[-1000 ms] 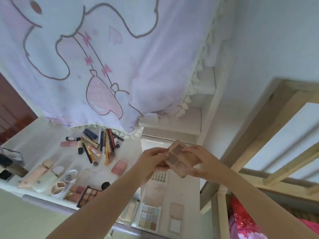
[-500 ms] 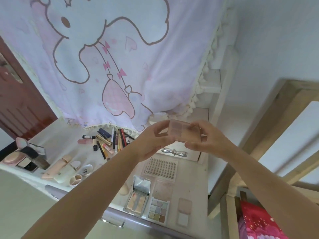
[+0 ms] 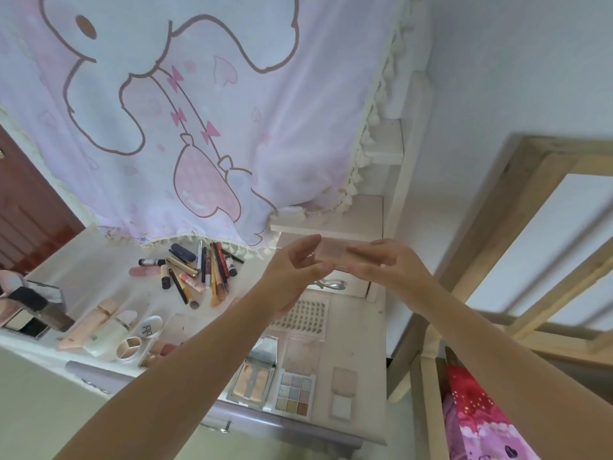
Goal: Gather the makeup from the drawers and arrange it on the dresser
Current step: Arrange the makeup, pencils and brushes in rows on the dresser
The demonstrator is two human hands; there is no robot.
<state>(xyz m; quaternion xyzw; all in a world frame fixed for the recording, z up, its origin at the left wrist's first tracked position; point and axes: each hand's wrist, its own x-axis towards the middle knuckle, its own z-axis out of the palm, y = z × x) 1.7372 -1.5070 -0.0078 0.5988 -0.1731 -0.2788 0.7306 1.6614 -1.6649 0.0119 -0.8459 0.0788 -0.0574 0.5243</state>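
Observation:
Both hands hold a small pink palette (image 3: 333, 250) up in front of me, above the white dresser (image 3: 351, 327). My left hand (image 3: 295, 277) grips its left end and my right hand (image 3: 381, 263) its right end; it looks shut and lies nearly flat. Below on the dresser lie a pile of lipsticks and pencils (image 3: 195, 267), a sheet of false lashes (image 3: 302, 315), an open mirror compact (image 3: 255, 376), a pastel eyeshadow palette (image 3: 295, 393) and a small beige compact (image 3: 343, 388). My left forearm hides part of the dresser's middle.
Pale bottles (image 3: 96, 327), a round compact (image 3: 150, 327) and dark cases (image 3: 30, 310) sit at the dresser's left. A bunny-print curtain (image 3: 185, 111) hangs over the back. White shelves (image 3: 335, 220) stand behind, a wooden bed frame (image 3: 517, 260) at right, a drawer handle (image 3: 219, 426) below.
The palette was open and tilted toward me a second ago; now it looks shut and is held flatter and higher. The camera has tilted down, showing more of the dresser front.

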